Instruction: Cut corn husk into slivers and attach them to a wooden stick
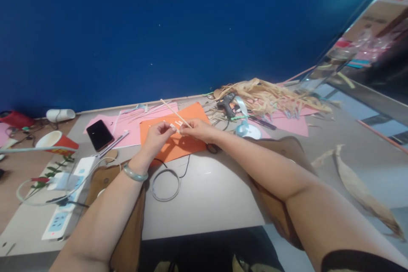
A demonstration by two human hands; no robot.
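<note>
My left hand (157,137) and my right hand (198,129) meet over an orange sheet of paper (188,143) on the grey table (216,195). My right hand pinches a thin pale stick (174,112) that slants up to the left. My left hand's fingers are closed on a small whitish piece (173,126) right at the stick's lower end. A pale green bangle (135,174) circles my left wrist.
Pink paper (127,124), a black phone (100,134) and a pen lie left of the orange sheet. A glue gun (227,104), pale blue ribbon (244,127) and a heap of straw (270,95) lie behind right. A power strip (68,197), wire loop (165,185) and red cup (57,141) sit left.
</note>
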